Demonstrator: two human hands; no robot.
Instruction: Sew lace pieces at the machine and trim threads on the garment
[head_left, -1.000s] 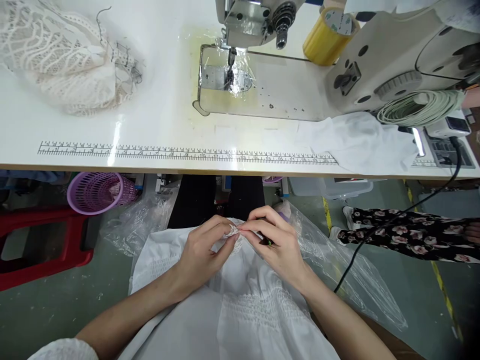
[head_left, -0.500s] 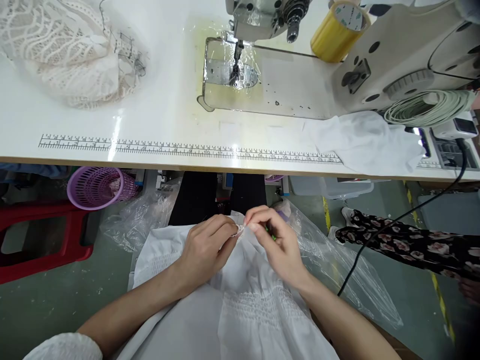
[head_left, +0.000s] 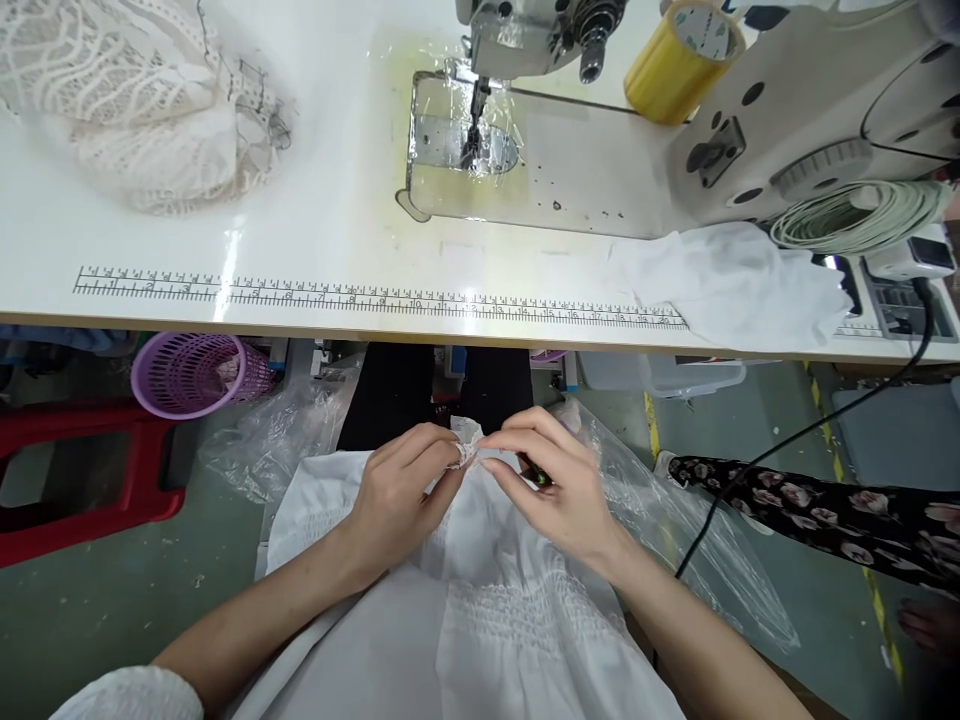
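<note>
My left hand (head_left: 409, 490) is closed in a pinch on the gathered edge of a white garment (head_left: 517, 620) with shirred elastic bands, which lies over my lap. A small crumpled piece of its edge (head_left: 466, 432) stands up between my hands. My right hand (head_left: 559, 490) is at that edge, index finger and thumb slightly apart at their tips. Its other fingers curl around a small dark and green object (head_left: 541, 478), mostly hidden in the palm; its kind does not show.
Ahead is a white table with a printed ruler (head_left: 375, 297) and a sewing machine (head_left: 525, 40). On it lie lace fabric (head_left: 157, 110), yellow tape (head_left: 682, 60), white cloth (head_left: 739, 285) and coiled cord (head_left: 859, 215). Below are a purple basket (head_left: 187, 375) and red stool (head_left: 90, 480). A person's patterned trouser leg (head_left: 810, 500) is at right.
My right thumb and index fingertips have parted a little and shifted left. More of the crumpled white edge now shows between my hands. The person's legs at right have moved.
</note>
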